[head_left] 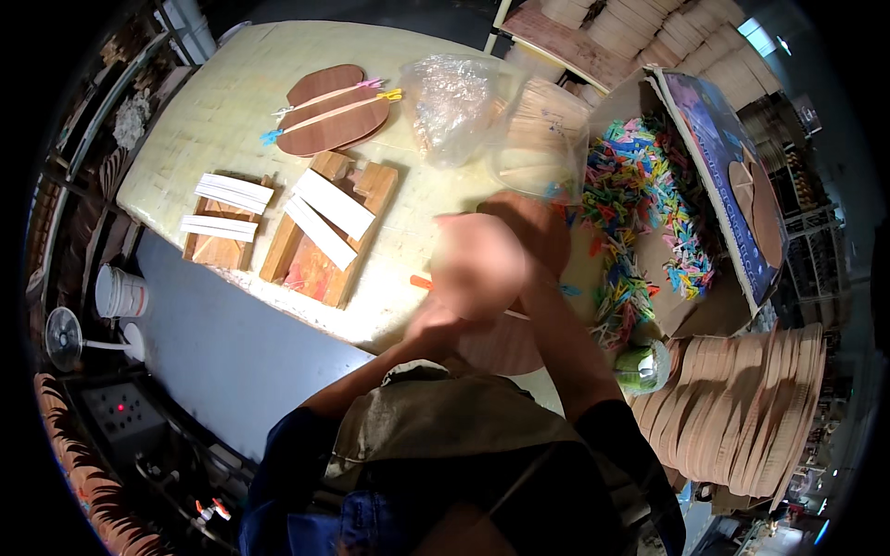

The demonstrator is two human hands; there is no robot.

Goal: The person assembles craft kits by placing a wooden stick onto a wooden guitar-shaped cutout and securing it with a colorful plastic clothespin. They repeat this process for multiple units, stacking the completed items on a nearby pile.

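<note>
My right hand [477, 264] is smeared by motion over the worktable, and its fingers cannot be made out. Just below and left of it is my left hand [434, 320], partly covered by the right one, so I cannot see what it holds. Beneath both hands a brown wooden panel [503, 345] lies close to my apron. An orange clothespin [422, 282] shows left of my right hand, and a blue clothespin [569, 290] is beside my right wrist. Another rounded brown panel [533, 222] rests just beyond my hands.
Brown panels [334, 125] with pale strips and clothespins lie farther back. Two wooden jigs [369, 195] [221, 248] carry white strips. Clear bags [452, 107] [542, 130] sit behind. Right stand a cardboard box [709, 320] of colourful clothespins [640, 195], a green jar [640, 369] and stacked curved boards [732, 408].
</note>
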